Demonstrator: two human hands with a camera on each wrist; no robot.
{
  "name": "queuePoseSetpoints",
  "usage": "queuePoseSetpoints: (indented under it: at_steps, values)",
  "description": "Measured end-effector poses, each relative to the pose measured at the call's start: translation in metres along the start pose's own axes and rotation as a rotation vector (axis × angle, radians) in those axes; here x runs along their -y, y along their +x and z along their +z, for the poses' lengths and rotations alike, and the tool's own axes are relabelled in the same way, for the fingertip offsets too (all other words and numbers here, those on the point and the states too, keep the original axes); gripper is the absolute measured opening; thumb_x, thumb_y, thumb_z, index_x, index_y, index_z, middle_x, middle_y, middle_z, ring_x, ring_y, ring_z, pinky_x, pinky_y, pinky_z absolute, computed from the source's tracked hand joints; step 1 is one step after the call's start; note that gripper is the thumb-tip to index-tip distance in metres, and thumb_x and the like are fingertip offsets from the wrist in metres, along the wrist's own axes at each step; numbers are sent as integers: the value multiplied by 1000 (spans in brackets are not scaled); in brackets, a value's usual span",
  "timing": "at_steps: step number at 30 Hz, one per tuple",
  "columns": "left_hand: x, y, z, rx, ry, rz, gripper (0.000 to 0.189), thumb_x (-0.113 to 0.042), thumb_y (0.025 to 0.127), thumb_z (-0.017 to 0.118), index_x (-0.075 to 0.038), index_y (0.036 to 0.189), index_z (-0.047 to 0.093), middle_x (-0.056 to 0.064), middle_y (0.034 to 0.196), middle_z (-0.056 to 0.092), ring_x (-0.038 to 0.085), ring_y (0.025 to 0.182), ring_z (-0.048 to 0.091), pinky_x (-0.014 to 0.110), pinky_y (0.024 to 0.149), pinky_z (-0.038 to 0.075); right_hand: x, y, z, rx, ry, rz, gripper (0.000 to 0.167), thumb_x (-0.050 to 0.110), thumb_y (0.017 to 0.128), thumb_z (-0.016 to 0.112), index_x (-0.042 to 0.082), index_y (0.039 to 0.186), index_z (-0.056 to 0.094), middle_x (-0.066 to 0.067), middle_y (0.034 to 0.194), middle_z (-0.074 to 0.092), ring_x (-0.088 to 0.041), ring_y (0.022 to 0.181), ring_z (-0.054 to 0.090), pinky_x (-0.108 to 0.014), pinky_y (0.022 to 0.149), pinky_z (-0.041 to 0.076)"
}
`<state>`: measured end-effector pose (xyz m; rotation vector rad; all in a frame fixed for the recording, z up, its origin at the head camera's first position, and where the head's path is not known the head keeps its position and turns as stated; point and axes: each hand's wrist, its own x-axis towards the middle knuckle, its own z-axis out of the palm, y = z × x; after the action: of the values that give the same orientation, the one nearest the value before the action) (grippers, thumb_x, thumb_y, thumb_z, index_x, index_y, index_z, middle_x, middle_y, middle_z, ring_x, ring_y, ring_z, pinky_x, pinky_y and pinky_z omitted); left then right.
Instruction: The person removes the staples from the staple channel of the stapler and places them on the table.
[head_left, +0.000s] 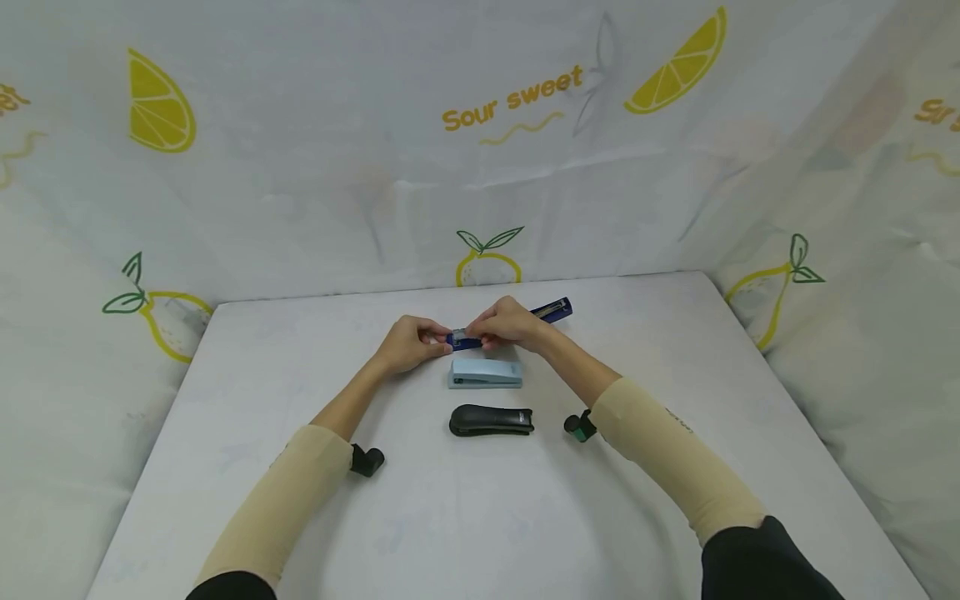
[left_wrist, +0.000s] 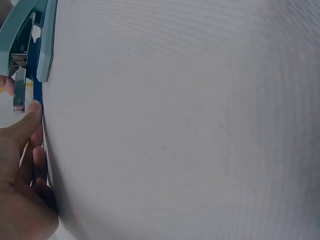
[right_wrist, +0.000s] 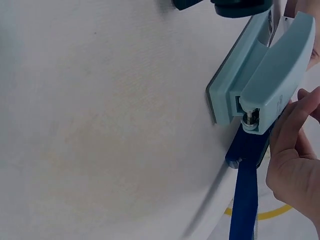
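In the head view, the dark blue stapler (head_left: 553, 312) lay folded open above centre, its long axis running sideways and rising rightward. The left hand (head_left: 411, 343) pinched its left end; the right hand (head_left: 513, 323) gripped it mid-length. In the left wrist view, the thumb (left_wrist: 34, 107) pressed it at far left. In the right wrist view, curled fingers (right_wrist: 287, 125) flanked it at right, beside the pale blue stapler (right_wrist: 272, 75), their tips hidden.

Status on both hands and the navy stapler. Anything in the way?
Navy stapler swung open. Left hand pinching one end, right hand gripping midway. Possible obstacles on near side: pale blue stapler close, black stapler farther.
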<state>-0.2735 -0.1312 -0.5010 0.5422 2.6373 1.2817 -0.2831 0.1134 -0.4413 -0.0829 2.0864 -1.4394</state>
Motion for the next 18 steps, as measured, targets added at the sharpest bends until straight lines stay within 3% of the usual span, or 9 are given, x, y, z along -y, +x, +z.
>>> queuePoseSetpoints:
  at_steps: [5, 13, 18]
  values:
    - [0, 2, 1, -2, 5, 9, 31, -17, 93, 87, -3, 121, 82, 12, 99, 80, 12, 76, 53, 22, 69, 41, 4, -4, -1, -5, -35, 11, 29, 10, 100, 75, -10, 121, 77, 4, 68, 69, -3, 55, 62, -14, 58, 52]
    - [-2, -1, 0, 1, -10, -1, 32, -15, 92, 87, 0, 120, 81, 14, 100, 80, 12, 76, 54, 22, 69, 42, 2, 0, -4, 43, 101, 101, 36, 8, 101, 73, -12, 131, 70, 4, 69, 67, -2, 57, 61, -12, 58, 52]
    - [-1, -1, 0, -2, -9, -7, 31, -15, 92, 87, -2, 120, 81, 13, 100, 80, 12, 76, 53, 22, 69, 41, 1, 1, -4, 40, 126, 99, 37, 9, 101, 73, -12, 131, 70, 4, 67, 67, -2, 56, 61, -13, 58, 52]
